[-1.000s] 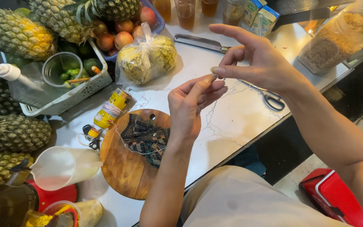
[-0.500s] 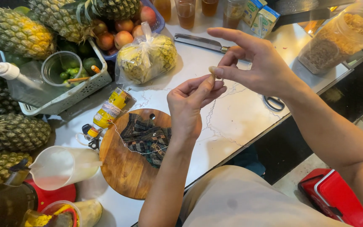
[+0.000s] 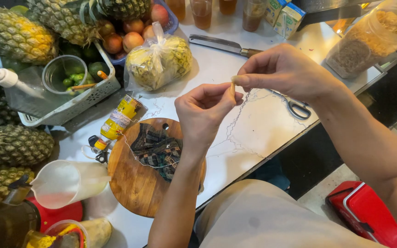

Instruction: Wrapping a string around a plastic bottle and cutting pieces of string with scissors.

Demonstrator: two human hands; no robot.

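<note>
My left hand (image 3: 204,112) and my right hand (image 3: 285,71) meet above the white table (image 3: 253,138), both pinching a small tan stick-like piece (image 3: 232,88) between fingertips. Thin pale thread (image 3: 235,121) hangs from the hands and trails over the table to a dark patterned cloth (image 3: 158,149) lying on a round wooden board (image 3: 136,183). Scissors (image 3: 296,107) lie just below my right hand.
A long knife (image 3: 221,44) lies behind the hands. A bagged peeled pineapple (image 3: 160,59), a yellow bottle (image 3: 117,122), a white basket (image 3: 70,108), whole pineapples (image 3: 17,34), a white jug (image 3: 67,183) and a clear jar (image 3: 368,39) stand around. A red box (image 3: 368,218) sits on the floor.
My right hand's fingers have curled in and the hand has come down to the left hand. Both now pinch the small piece together.
</note>
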